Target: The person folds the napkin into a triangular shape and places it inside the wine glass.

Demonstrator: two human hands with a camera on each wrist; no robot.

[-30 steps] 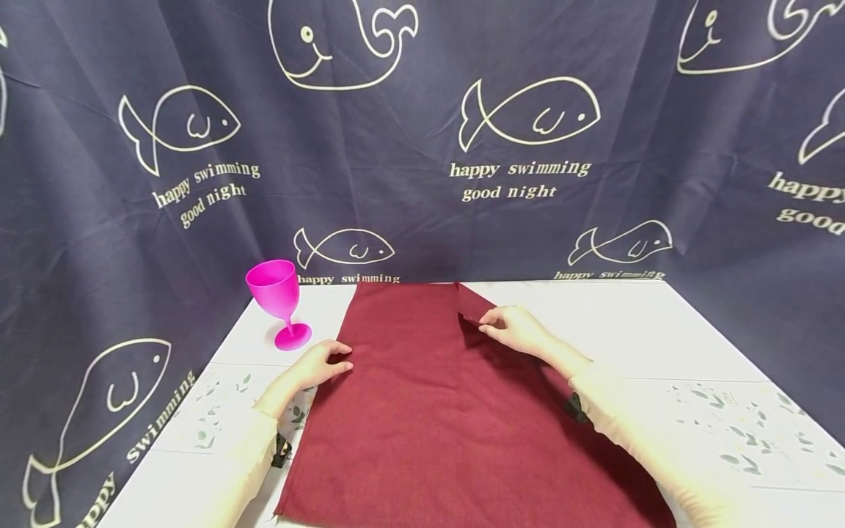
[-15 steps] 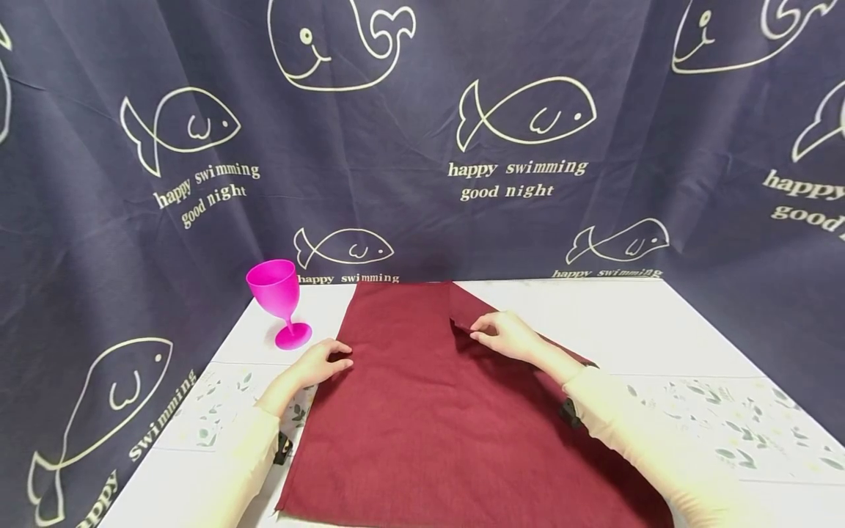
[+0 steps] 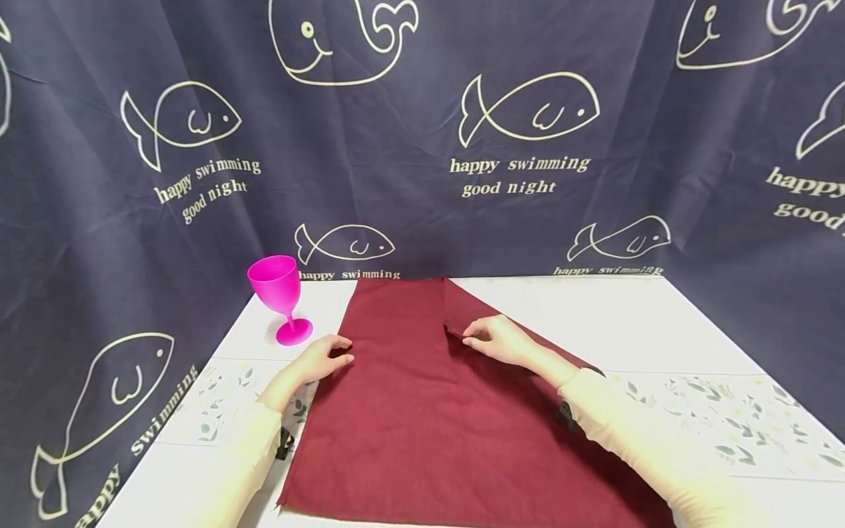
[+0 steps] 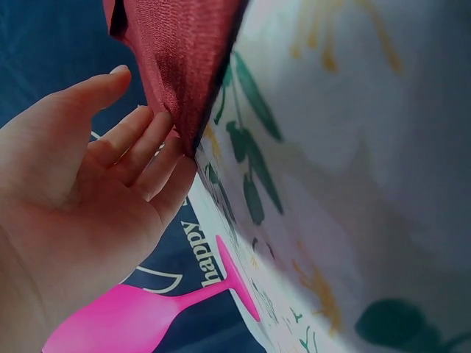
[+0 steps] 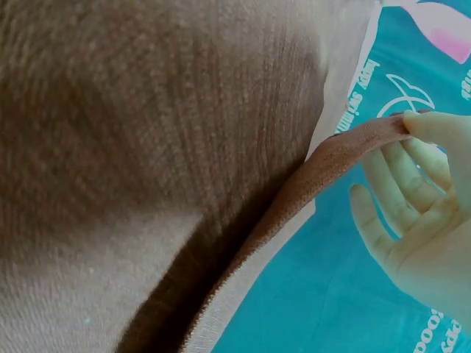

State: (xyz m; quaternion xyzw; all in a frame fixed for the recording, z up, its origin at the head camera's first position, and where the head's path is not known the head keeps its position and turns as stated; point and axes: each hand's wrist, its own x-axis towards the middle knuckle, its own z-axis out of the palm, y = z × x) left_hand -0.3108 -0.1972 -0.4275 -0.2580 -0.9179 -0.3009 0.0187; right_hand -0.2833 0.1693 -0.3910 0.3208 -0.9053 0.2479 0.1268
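Observation:
A dark red cloth lies spread on the white table. My right hand pinches the cloth's far right corner, which is folded over onto the middle of the cloth. In the right wrist view, the lifted hem of the cloth runs up to the fingertips of my right hand. My left hand rests at the cloth's left edge. In the left wrist view, the relaxed fingers of my left hand touch the edge of the cloth.
A pink plastic goblet stands upright at the table's back left, close to my left hand; it also shows as the goblet behind the palm. A dark blue curtain with fish prints hangs behind and beside the table.
My right hand has drawn the folded corner leftward and slightly nearer across the cloth, widening the fold. My left hand has stayed at the left edge.

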